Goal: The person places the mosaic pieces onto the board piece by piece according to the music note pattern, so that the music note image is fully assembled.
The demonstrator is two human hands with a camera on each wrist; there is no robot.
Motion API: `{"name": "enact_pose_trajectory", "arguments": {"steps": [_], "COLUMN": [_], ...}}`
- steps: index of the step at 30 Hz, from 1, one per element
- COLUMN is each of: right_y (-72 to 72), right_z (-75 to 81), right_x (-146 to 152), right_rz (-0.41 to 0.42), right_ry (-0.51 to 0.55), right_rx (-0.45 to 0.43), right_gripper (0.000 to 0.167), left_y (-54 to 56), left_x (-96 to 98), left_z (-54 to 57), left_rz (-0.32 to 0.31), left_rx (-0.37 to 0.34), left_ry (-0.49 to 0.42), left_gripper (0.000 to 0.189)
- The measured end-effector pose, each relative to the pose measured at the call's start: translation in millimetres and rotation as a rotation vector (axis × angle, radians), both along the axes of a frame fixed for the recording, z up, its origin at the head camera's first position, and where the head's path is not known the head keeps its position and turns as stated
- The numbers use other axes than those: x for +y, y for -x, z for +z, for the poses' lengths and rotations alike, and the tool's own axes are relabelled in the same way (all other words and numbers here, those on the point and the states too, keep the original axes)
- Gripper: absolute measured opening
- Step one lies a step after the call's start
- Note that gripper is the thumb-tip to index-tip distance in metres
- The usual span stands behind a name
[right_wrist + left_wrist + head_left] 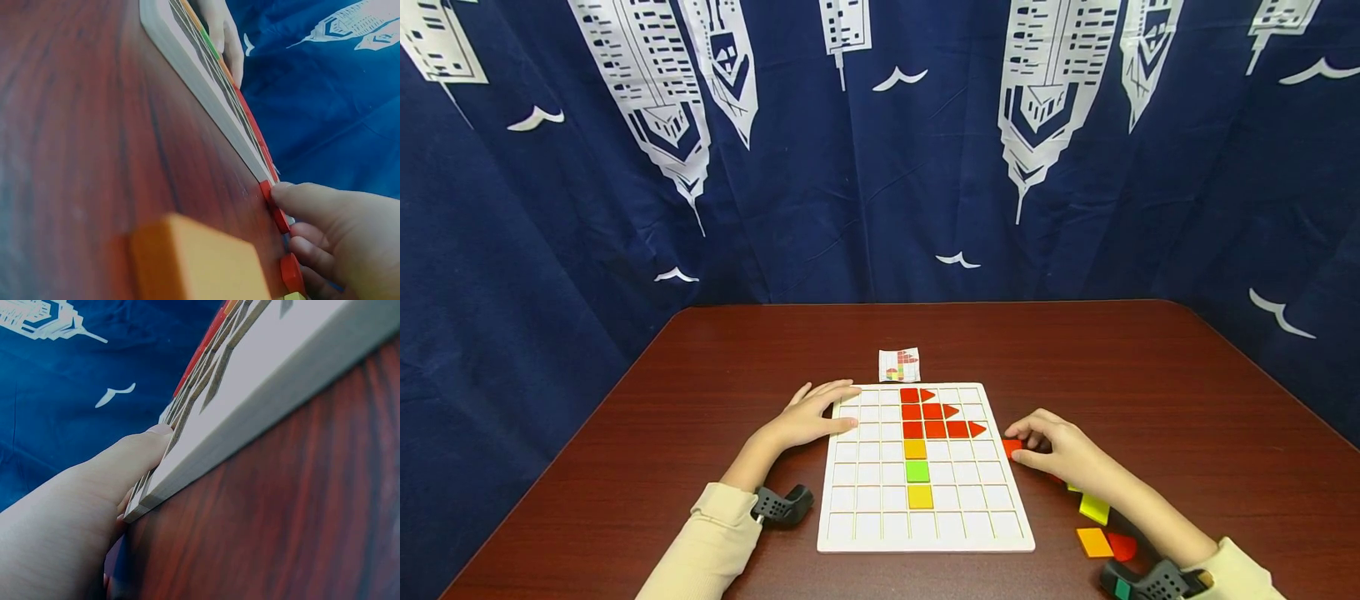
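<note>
A white gridded board [955, 533] lies on the table. Red squares, three of their rows tipped with red triangles [977, 429], fill upper cells; an orange square [914, 449], a green square [917, 472] and a yellow square [921, 497] run down below them. My left hand [808, 417] rests on the board's upper left edge, fingers extended and thumb on the border cells. Beside the right edge, my right hand [1060, 442] pinches a red square tile [1011, 448] between thumb and fingers. In the right wrist view that red tile [279, 215] sits right by the board's edge.
A small printed pattern card [899, 365] lies just beyond the board's far edge. Under and beside my right forearm are loose pieces: a yellow tile [1094, 508], an orange tile [1094, 542] and a rounded red piece [1122, 547]. A dark blue curtain [865, 208] hangs behind the table.
</note>
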State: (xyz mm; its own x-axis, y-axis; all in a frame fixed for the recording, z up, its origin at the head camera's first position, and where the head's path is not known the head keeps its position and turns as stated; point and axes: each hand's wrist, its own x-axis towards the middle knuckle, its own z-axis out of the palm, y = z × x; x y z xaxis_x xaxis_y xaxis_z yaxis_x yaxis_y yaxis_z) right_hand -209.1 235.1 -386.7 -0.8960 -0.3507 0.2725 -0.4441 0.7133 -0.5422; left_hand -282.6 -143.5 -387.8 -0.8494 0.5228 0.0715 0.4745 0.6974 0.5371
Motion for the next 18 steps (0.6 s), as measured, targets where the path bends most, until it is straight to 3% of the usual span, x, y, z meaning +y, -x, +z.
{"name": "enact_pose_trajectory", "arguments": {"steps": [15, 18], "right_y": [1.7, 1.9], "right_z": [-9.5, -10.4], "right_x": [-3.7, -3.9], "right_rz": [0.028, 0.023], "right_ry": [0.043, 0.052], "right_rx": [0.09, 0.074], "right_gripper": [0.019, 0.022], "left_y": [0.7, 0.6], "left_x": [-0.7, 0.0], "left_z": [-0.3, -0.3], "left_rz": [0.001, -0.001], "left_rx": [0.003, 0.002], "left_ry": [0.009, 0.007], "left_gripper": [0.058, 0.058]}}
